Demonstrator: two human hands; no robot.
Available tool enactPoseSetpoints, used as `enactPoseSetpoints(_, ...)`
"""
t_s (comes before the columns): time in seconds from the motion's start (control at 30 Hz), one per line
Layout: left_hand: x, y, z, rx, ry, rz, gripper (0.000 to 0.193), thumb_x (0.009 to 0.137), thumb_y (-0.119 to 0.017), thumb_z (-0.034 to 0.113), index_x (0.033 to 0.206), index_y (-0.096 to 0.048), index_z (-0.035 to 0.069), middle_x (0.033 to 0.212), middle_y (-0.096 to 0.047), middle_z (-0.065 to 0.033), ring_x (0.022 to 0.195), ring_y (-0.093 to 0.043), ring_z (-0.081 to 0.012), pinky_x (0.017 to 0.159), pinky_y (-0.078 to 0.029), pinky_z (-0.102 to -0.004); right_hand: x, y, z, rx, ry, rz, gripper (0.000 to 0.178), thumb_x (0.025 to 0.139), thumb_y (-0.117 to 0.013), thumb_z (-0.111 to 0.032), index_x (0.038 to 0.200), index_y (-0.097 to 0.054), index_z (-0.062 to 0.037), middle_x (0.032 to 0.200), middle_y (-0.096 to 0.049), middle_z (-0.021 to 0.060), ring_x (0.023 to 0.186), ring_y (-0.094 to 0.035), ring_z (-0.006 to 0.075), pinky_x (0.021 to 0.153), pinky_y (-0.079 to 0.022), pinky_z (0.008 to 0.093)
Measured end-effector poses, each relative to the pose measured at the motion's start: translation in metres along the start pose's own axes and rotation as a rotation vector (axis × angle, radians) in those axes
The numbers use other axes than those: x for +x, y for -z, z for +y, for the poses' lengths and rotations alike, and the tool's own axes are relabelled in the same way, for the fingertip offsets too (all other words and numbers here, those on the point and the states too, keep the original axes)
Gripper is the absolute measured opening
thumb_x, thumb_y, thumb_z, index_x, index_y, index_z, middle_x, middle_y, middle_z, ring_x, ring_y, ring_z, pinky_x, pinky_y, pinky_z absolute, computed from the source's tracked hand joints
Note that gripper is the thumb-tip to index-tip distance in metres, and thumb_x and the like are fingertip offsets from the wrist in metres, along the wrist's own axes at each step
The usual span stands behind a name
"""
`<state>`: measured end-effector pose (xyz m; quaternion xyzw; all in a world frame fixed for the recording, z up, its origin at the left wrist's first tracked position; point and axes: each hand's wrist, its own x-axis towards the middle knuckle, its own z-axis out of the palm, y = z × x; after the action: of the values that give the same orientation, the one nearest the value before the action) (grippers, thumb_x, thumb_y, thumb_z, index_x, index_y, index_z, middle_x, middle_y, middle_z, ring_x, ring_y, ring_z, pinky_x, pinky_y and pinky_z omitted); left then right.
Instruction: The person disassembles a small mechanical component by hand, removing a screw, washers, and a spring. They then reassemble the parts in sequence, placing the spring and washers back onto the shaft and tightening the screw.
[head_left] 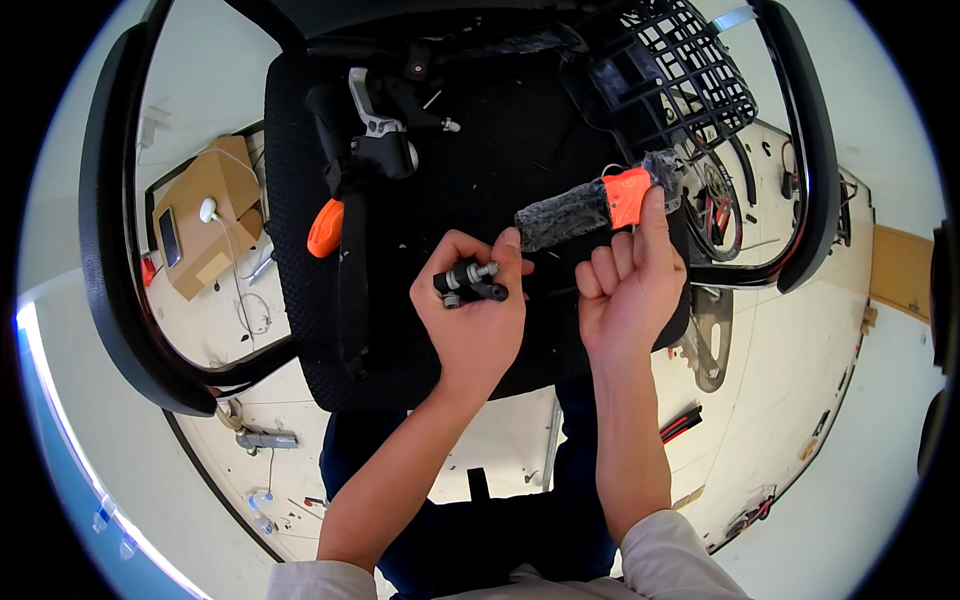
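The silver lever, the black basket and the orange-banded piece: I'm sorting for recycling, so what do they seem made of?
Silver lever: probably satin metal, from its grey sheen.
Black basket: likely moulded plastic, from its even lattice.
Orange-banded piece: mottled grey sheen suggests crinkled plastic film; the bright orange band could be plastic or tape.

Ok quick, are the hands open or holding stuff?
Left hand: closed, holding a black part.
Right hand: curled, thumb at orange band; grip unclear.
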<state>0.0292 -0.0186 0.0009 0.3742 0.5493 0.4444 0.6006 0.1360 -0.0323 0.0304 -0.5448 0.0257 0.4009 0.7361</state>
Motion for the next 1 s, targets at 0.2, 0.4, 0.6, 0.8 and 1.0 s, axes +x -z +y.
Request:
enactPoseSetpoints(0.2,0.006,0.000,0.001,-0.096,0.153,-0.027,0.028,0.088,-0.066,0.014,0.068,-0.051,0.002,0.061,-0.064,-0.0082,0.049,-0.058,-0.0080,0.041,-0.046,-0.0213,-0.005,-0.010,-0.002,-0.189,0.119,0.002,0.049,0.092,-0.063,-0.015,0.054,-0.033,-0.0156,0.049,-0.021,-0.0100,0.040,-0.012,0.0021,0.037,-0.008,0.0245)
enactPoseSetpoints(0.4,0.012,0.002,0.001,-0.131,0.329,-0.069,0.023,0.087,-0.065,0.013,0.069,-0.054,0.004,0.064,-0.065,-0.0082,0.054,-0.060,-0.0095,0.043,-0.045,-0.0231,-0.005,-0.010,0.001,-0.240,0.140,-0.010,0.047,0.092,-0.062,-0.013,0.053,-0.036,-0.0133,0.049,-0.022,-0.0099,0.040,-0.013,0.0009,0.037,-0.009,0.0233)
enactPoseSetpoints(0.6,0.015,0.001,0.005,-0.132,0.419,-0.074,0.022,0.086,-0.066,0.013,0.069,-0.054,0.006,0.068,-0.066,-0.0077,0.062,-0.063,-0.0124,0.049,-0.047,-0.0261,-0.008,-0.014,-0.002,-0.273,0.132,-0.008,0.046,0.092,-0.062,-0.012,0.054,-0.038,-0.0116,0.048,-0.023,-0.0097,0.040,-0.015,0.0006,0.036,-0.010,0.0234)
enactPoseSetpoints(0.8,0.019,0.005,0.009,-0.099,0.531,-0.147,0.019,0.085,-0.066,0.013,0.070,-0.056,0.006,0.069,-0.066,-0.0077,0.062,-0.062,-0.0129,0.050,-0.046,-0.0253,-0.009,-0.014,-0.001,-0.280,0.123,-0.006,0.044,0.092,-0.062,-0.011,0.055,-0.038,-0.0115,0.049,-0.023,-0.0096,0.040,-0.014,0.0011,0.037,-0.010,0.0241)
enactPoseSetpoints(1.0,0.023,0.006,0.013,-0.118,0.382,-0.086,0.017,0.084,-0.068,0.014,0.075,-0.057,0.006,0.069,-0.065,-0.0085,0.060,-0.060,-0.0132,0.052,-0.047,-0.0258,0.009,0.008,-0.001,-0.033,-0.017,-0.373,0.030,0.093,-0.056,-0.017,0.070,-0.039,-0.0102,0.059,-0.028,-0.0041,0.052,-0.026,0.0080,0.050,-0.024,0.0273)
